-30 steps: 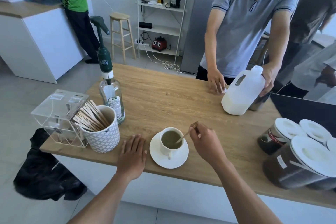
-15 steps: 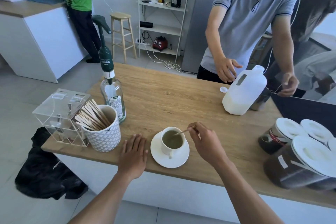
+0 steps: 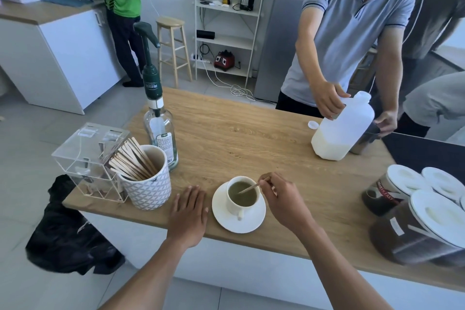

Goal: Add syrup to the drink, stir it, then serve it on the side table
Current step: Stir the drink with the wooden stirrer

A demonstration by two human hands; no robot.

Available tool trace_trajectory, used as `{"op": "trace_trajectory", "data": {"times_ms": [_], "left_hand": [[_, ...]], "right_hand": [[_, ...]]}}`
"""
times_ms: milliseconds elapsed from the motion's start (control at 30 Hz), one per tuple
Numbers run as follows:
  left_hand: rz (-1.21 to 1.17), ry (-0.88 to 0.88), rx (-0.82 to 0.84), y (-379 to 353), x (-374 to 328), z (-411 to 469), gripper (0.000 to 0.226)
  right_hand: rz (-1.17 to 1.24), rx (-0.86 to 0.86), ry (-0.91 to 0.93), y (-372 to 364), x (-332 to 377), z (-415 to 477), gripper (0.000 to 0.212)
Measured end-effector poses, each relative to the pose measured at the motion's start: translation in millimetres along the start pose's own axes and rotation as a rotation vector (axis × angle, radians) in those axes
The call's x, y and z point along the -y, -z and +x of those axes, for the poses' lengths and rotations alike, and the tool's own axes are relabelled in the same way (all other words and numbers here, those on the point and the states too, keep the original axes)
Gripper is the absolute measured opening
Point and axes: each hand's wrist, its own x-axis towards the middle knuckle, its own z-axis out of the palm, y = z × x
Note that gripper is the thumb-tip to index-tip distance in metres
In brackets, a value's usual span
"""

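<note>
Coffee-coloured drink fills the white cup (image 3: 243,196), which stands on a white saucer (image 3: 238,211) near the front edge of the wooden counter (image 3: 241,133). The right hand (image 3: 284,200) sits just right of the cup, thumb and forefinger pinching the top of a thin wooden stir stick (image 3: 251,187) whose lower end dips slantwise into the drink. The left hand (image 3: 188,211) lies palm down on the counter just left of the saucer, fingers straight and close together, holding nothing. Further left stands a patterned white holder (image 3: 148,189) full of wooden stir sticks, touching a clear acrylic box (image 3: 86,158) at the counter's corner. Behind the holder rises the syrup bottle (image 3: 161,131), clear glass with a dark green pump on top. Across the counter a person in a grey polo shirt grips a white plastic jug (image 3: 339,133) by its handle, its loose cap (image 3: 312,124) lying beside it. Lidded jars (image 3: 415,224) of dark contents lie at the right edge. A person in a green shirt stands at the far counter by a dish rack.
</note>
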Motion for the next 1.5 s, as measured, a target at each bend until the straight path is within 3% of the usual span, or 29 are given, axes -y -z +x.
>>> {"op": "trace_trajectory", "data": {"times_ms": [200,400,667,800,1067,1300,1500], "left_hand": [[-0.005,-0.007,-0.017,0.3,0.0,1.2,0.073],[0.003,-0.008,0.006,1.4,-0.7,0.0,0.072],[0.015,-0.020,0.005,3.4,-1.0,0.0,0.060],[0.017,-0.025,0.001,4.2,-2.6,-0.5,0.055],[0.029,-0.025,-0.006,5.2,-0.7,-0.6,0.057],[0.030,-0.021,0.006,5.6,-1.5,0.1,0.072],[0.023,-0.012,0.007,5.7,-0.4,0.2,0.073]], "right_hand": [[-0.110,-0.125,-0.033,6.8,-10.4,5.6,0.015],[-0.017,-0.031,0.020,-1.7,-7.5,3.8,0.016],[-0.051,-0.101,-0.033,8.9,-7.4,10.4,0.016],[0.030,-0.011,-0.016,1.5,1.2,6.2,0.015],[-0.001,-0.086,-0.081,13.1,-8.6,9.5,0.016],[0.032,0.033,-0.065,5.5,0.4,6.4,0.016],[0.006,-0.073,-0.053,12.8,-4.1,9.4,0.016]]}}
